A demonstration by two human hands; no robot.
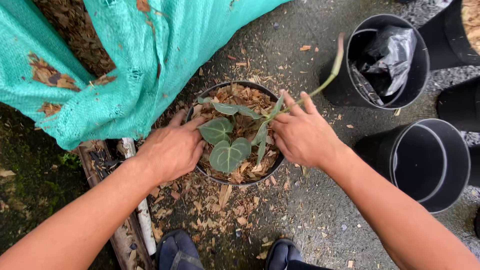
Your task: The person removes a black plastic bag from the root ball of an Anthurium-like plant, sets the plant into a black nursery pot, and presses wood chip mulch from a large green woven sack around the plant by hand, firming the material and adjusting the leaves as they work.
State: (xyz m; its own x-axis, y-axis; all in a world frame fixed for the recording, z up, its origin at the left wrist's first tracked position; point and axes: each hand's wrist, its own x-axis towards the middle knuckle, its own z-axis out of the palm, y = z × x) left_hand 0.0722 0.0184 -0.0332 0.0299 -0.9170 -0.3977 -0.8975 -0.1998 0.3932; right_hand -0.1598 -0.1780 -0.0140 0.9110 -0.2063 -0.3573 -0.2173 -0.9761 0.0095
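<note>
Pressing into a black plastic pot (200, 171) of wood chips on the ground | left hand (172, 149) is lying spread on the pot's left rim | right hand (301, 135) is resting loosely open beside the heart-leaved plant (229, 154), whose stem passes between its fingers | green mesh sack (150, 60) is lying behind | empty black pots (430, 165) are standing right.

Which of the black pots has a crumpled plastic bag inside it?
The black pot at upper right: a crumpled dark plastic bag sits inside. The pot below it looks bare, and the pot between the hands holds wood chips and a plant.
</note>
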